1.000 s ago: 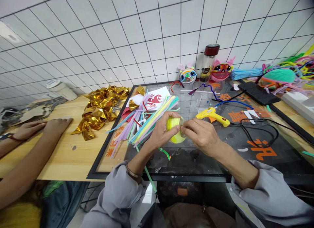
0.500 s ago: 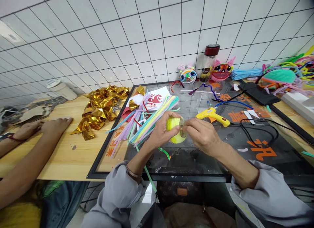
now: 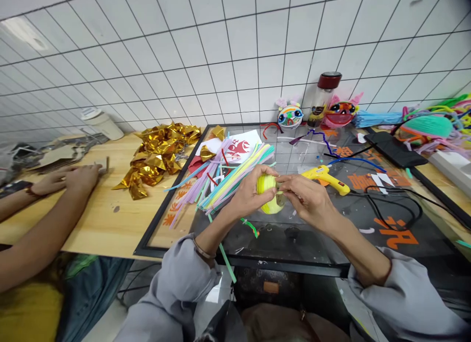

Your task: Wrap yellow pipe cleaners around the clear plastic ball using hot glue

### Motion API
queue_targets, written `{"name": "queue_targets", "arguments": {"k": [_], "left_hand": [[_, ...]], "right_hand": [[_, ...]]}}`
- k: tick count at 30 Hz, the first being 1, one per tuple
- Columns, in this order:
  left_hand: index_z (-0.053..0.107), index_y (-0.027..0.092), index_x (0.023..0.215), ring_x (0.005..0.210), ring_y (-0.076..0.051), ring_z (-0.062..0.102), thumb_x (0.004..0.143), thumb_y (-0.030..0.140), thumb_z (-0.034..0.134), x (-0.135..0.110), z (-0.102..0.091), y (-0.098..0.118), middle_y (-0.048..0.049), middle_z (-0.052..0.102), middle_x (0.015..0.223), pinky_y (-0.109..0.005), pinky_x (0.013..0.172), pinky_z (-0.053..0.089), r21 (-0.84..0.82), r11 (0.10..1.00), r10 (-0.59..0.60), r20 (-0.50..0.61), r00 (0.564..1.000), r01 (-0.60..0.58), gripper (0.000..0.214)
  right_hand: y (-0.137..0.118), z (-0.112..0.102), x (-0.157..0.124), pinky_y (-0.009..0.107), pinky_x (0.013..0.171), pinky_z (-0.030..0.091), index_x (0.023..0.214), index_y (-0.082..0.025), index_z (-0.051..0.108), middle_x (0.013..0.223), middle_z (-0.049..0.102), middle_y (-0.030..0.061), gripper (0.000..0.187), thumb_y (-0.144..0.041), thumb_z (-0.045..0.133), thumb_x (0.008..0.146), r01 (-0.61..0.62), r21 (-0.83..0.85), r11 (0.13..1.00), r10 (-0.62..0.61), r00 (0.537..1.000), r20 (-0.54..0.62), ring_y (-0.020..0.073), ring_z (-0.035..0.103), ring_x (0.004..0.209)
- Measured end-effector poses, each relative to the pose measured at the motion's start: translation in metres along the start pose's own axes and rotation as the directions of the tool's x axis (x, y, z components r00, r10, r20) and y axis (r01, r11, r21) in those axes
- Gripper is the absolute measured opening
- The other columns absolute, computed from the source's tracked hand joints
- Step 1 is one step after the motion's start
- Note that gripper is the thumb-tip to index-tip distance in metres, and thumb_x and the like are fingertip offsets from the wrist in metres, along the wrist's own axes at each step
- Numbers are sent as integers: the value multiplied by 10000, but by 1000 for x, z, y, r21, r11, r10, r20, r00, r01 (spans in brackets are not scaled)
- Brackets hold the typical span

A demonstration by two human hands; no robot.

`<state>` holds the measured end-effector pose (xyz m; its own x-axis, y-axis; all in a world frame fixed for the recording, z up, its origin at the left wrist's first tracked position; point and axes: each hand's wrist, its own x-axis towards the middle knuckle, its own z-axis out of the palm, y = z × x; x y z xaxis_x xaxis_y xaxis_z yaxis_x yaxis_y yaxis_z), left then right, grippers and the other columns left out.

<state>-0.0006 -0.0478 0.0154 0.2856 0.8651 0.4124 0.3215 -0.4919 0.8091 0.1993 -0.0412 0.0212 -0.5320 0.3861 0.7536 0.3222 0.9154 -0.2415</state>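
My left hand (image 3: 252, 190) is wrapped round a small rounded piece wound with yellow fuzzy strands (image 3: 270, 204), which look like pipe cleaners, over a clear body. The piece is held above the dark tabletop. At its right edge my right hand (image 3: 307, 197) has its fingertips pinched together, against or very near the clear side; what lies between them is too small to tell. A bundle of pastel pipe cleaners (image 3: 235, 175) lies just behind and left of my left hand. Beyond my right hand rests a yellow glue gun (image 3: 327, 177) with a black cord.
Crumpled gold foil pieces (image 3: 158, 155) lie at left, near another person's hands (image 3: 83, 177). Along the tiled wall stand two decorated animal heads (image 3: 290, 115) and a lidded bottle (image 3: 324, 99). At right are a black phone (image 3: 397, 148) and colourful pipe cleaners (image 3: 456, 111).
My right hand's fingers have shifted and straightened a little at the piece's edge. My left hand keeps its hold. The view has turned slightly left. The other person's hands now have a small piece at the fingertips.
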Motion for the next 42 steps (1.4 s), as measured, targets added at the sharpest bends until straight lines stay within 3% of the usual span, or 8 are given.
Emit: {"name": "queue_targets", "arguments": {"k": [4, 9, 23, 36, 42], "left_hand": [[522, 185, 1094, 1065, -222, 605, 815, 225, 610, 1, 1, 1, -84, 625, 1112, -364, 965, 477, -3, 1000, 19, 1, 1000, -19, 295], [524, 188, 1088, 1030, -217, 609, 814, 224, 610, 2, 1, 2, -73, 630, 1094, -360, 947, 479, 7, 999, 35, -2, 999, -35, 289], [524, 199, 1077, 1066, -235, 619, 806, 212, 622, 3, 1, 2, -73, 645, 1117, -381, 978, 481, -1, 1000, 18, 3, 1000, -18, 288], [514, 196, 1082, 1031, -223, 603, 799, 194, 620, 3, 1, 0, -65, 630, 1099, -375, 952, 483, 0, 1000, 32, -7, 999, -32, 303], [516, 198, 1090, 1018, -220, 596, 807, 230, 604, 2, 1, 2, -68, 624, 1088, -361, 933, 472, -8, 1000, 21, -4, 1000, -21, 298]], "right_hand": [[0, -2, 1, 340, 828, 606, 990, -204, 624, 982, 752, 92, 198, -49, 515, 933, 9, 1, 1000, -9, 1000, 30, 210, 731, 1004], [0, -5, 0, 348, 872, 594, 1028, -194, 642, 1082, 748, 109, 219, -46, 522, 920, -32, 12, 999, 31, 995, 92, 215, 718, 1043], [2, -3, -2, 360, 779, 586, 1060, -214, 664, 1080, 762, 102, 279, -43, 480, 938, 30, -30, 999, -27, 997, 76, 205, 729, 920], [1, -5, 1, 353, 839, 591, 1034, -211, 633, 1135, 716, 117, 211, -74, 504, 937, -72, 57, 996, 67, 994, 83, 216, 705, 1060], [7, -4, -2, 378, 856, 608, 1062, -205, 634, 1074, 746, 114, 218, -76, 536, 916, -52, 56, 997, 47, 995, 85, 232, 723, 1056]]}}
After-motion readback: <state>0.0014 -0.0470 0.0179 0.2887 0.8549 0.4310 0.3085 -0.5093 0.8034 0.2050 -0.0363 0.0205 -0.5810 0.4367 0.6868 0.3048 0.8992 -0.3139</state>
